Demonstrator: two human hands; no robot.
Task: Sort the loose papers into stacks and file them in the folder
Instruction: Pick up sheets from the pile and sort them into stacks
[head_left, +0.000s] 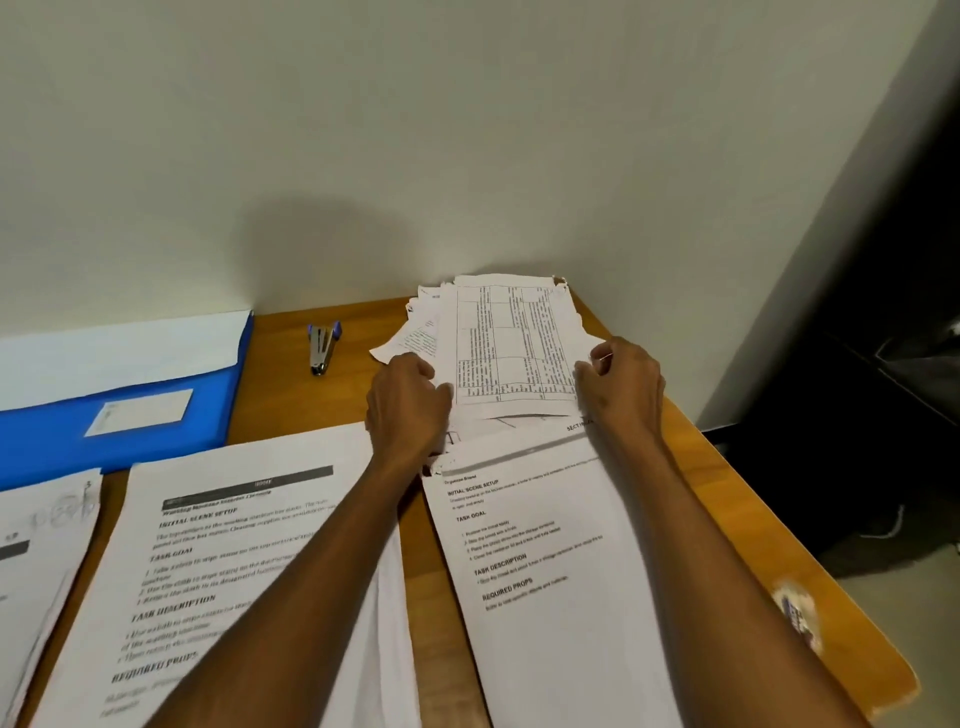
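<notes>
Folder (156, 426) closed; hands grip loose pile (511, 343).

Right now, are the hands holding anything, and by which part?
Both hands grip the messy pile of loose papers at the back of the desk: the left hand at its left edge, the right hand pinching the right edge of the top sheets.

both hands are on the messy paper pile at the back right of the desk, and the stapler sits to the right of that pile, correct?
Not quite. The head view shows the stapler to the left of the messy paper pile, between it and the blue folder. The rest holds: the left hand and right hand both grip the pile at the back right of the desk.
</notes>
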